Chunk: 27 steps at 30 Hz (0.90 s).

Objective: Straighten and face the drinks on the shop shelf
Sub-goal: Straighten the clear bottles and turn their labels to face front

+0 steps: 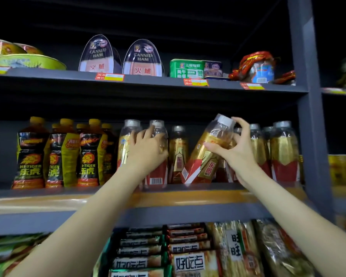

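Nearest us, on the bottom shelf, we see stacked green-edged biscuit packs with bold black characters (pixel 189 263) and clear-wrapped rice cracker bags (pixel 238 248) just to their right. Above them runs the grey metal middle shelf with an orange front strip (pixel 48 202).

Our two bare forearms reach up to that shelf. Our left hand (pixel 148 148) wraps its fingers round the upper body of an upright clear plastic bottle with a gold-and-red label and barcode (pixel 157 176), which stands at the shelf's front edge. Our right hand (pixel 235 148) grips a second gold-and-red labelled bottle with a silver cap (pixel 206 156): thumb across the front, fingers curled round the neck near the cap. This bottle is tilted, top leaning right, base corner touching the shelf.

Between the two held bottles, a further gold-labelled bottle (pixel 178 154) stands upright, set back. More of the same silver-capped bottles (pixel 284 152) stand to the right, by the grey upright post (pixel 308 116). Left of our hands, a row of black-and-yellow labelled energy drink bottles with yellow caps (pixel 56 154) stands upright.

Farthest, on the top shelf: two rounded canned ham tins (pixel 120 56), a green rectangular meat tin (pixel 186 68), a red-wrapped packet (pixel 258 66), and red-and-yellow price tags (pixel 110 77) on the edge.
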Available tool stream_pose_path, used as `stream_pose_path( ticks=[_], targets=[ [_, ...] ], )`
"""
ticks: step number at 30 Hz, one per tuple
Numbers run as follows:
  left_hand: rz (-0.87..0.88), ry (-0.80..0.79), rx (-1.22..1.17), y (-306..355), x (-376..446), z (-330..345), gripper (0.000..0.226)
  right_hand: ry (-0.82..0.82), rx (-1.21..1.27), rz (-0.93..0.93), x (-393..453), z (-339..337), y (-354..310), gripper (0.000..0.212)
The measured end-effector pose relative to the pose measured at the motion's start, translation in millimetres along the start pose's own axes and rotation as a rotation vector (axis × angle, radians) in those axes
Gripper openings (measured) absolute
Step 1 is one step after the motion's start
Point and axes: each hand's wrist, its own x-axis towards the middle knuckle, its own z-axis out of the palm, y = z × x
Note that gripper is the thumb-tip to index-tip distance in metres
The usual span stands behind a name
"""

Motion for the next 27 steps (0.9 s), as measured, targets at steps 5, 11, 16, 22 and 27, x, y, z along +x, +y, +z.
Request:
stream_pose_path(
  ticks=[5, 11, 16, 22, 27],
  targets=[
    [0.105, -0.073, -0.491, 21.2, -10.5, -19.1, 0.043, 0.114, 0.321, 0.042, 1.5, -4.9, -25.6, 0.076],
    [-0.244, -0.486, -1.44, 28.8, -36.8, -50.2, 0.038, 0.048, 0.618, 0.084, -0.8, -4.4, -50.2, 0.078],
    [-0.351, -0.726, -1.595, 23.3, -47.7, -56.0, 0.054, -0.036, 0.58, 0.068, -8.4, -1.0, -53.4, 0.077],
    [-0.344, -0.379, -1.572, 29.5, -58.3, -42.9, 0.052, -0.086, 0.454, 0.173, -5.8, -6.0, -50.5, 0.072],
    [0.138, 0.146, -0.941, 26.5, -54.1, -46.7, 0.079, -0.151, 0.515, 0.524, -15.8, -3.8, -40.9, 0.088]
  ],
)
